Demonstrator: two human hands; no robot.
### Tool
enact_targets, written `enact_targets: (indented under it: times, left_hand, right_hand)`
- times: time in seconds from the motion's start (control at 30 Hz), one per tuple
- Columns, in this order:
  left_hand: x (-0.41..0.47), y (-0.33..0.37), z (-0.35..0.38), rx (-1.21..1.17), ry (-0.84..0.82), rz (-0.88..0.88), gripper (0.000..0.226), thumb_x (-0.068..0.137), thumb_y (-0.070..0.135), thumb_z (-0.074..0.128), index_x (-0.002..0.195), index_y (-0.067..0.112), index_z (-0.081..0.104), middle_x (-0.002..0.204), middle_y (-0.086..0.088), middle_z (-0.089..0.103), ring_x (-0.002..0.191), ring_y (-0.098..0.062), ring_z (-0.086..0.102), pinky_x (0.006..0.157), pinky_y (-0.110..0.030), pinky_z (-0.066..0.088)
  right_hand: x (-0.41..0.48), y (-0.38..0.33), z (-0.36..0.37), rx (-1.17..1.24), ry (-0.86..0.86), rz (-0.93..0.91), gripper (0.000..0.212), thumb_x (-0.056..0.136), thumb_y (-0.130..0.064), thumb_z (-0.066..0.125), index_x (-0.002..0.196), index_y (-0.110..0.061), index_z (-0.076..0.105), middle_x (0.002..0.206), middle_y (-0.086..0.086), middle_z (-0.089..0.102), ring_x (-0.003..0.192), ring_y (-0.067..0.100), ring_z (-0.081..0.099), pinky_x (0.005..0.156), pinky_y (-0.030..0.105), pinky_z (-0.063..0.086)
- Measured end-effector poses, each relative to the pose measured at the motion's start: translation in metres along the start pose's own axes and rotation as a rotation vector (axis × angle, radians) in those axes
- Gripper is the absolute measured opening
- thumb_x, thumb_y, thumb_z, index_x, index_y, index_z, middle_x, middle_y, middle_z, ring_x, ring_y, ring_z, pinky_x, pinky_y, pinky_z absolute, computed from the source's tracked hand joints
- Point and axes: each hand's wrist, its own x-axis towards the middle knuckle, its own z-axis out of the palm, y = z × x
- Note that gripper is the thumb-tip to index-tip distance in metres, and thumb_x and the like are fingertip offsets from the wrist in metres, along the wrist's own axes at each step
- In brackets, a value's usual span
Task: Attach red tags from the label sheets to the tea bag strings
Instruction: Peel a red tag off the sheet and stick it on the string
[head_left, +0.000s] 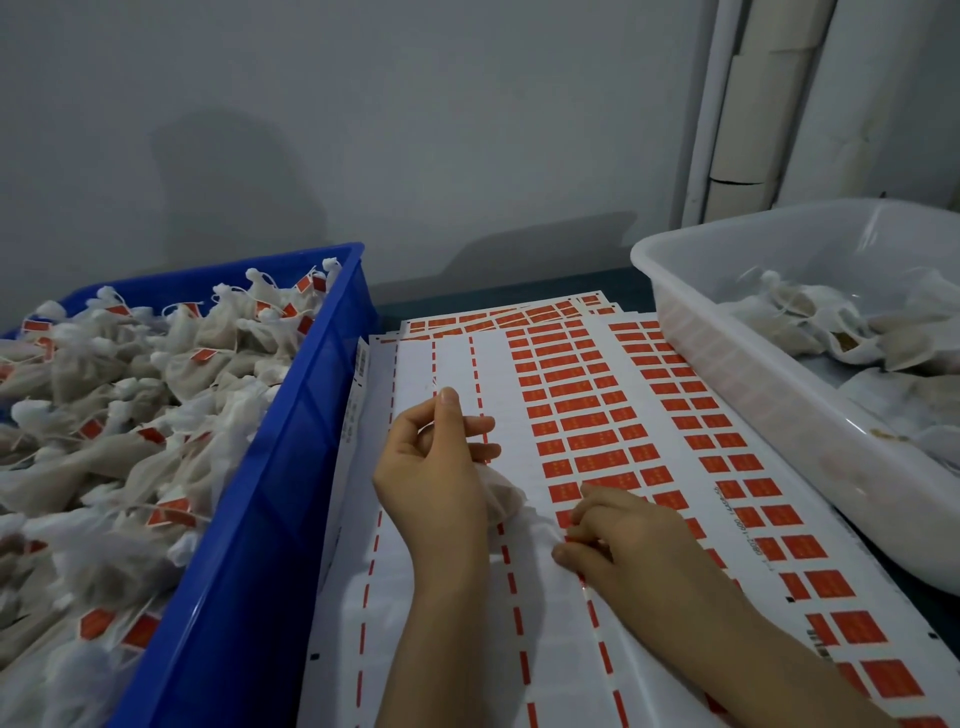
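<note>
White label sheets (519, 597) with rows of red tags (587, 421) lie spread on the table in front of me. My left hand (441, 467) hovers over the stripped part of the top sheet, holding a white tea bag (501, 499) in its palm, thumb and forefinger pinched together, apparently on its thin string. My right hand (618, 535) rests on the sheet just right of the bag, fingertips pinching at a red tag in the lowest filled row.
A blue crate (291, 467) on the left is heaped with tea bags carrying red tags. A white plastic tub (753, 374) on the right holds several untagged tea bags. A grey wall stands behind the table.
</note>
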Motion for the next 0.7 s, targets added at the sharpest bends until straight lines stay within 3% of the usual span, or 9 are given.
enact_targets:
  times: [0.13, 0.33, 0.53, 0.7]
  left_hand:
    - [0.0, -0.001, 0.0, 0.001, -0.001, 0.002, 0.013, 0.089, 0.038, 0.057, 0.077, 0.036, 0.061, 0.069, 0.029, 0.065, 0.061, 0.005, 0.065, 0.042, -0.007, 0.045]
    - [0.001, -0.001, 0.0, 0.004, -0.008, 0.002, 0.013, 0.089, 0.037, 0.057, 0.077, 0.036, 0.06, 0.067, 0.03, 0.065, 0.061, 0.006, 0.064, 0.041, -0.006, 0.043]
    - [0.001, 0.0, 0.0, 0.003, -0.01, -0.002, 0.014, 0.09, 0.037, 0.057, 0.076, 0.036, 0.06, 0.066, 0.03, 0.064, 0.06, 0.006, 0.064, 0.041, -0.006, 0.043]
    - [0.001, 0.0, -0.001, 0.015, -0.015, -0.002, 0.014, 0.09, 0.037, 0.056, 0.076, 0.036, 0.06, 0.068, 0.03, 0.064, 0.061, 0.004, 0.064, 0.042, -0.007, 0.045]
  right_hand:
    - [-0.001, 0.002, -0.006, 0.056, -0.031, 0.047, 0.024, 0.09, -0.042, 0.051, 0.103, -0.029, 0.067, 0.109, -0.021, 0.057, 0.084, -0.008, 0.048, 0.066, -0.006, 0.025]
    - [0.0, 0.002, -0.011, 0.142, -0.038, 0.106, 0.016, 0.087, -0.038, 0.058, 0.093, -0.03, 0.07, 0.084, -0.03, 0.049, 0.08, -0.012, 0.05, 0.064, -0.003, 0.03]
    - [0.001, 0.003, -0.014, 0.172, -0.069, 0.123, 0.015, 0.087, -0.036, 0.059, 0.095, -0.031, 0.07, 0.09, -0.031, 0.05, 0.086, -0.012, 0.049, 0.07, -0.001, 0.03]
    - [0.003, 0.004, -0.024, 0.132, -0.197, 0.123, 0.024, 0.084, -0.037, 0.063, 0.108, -0.035, 0.066, 0.097, -0.034, 0.042, 0.083, -0.015, 0.042, 0.067, -0.003, 0.026]
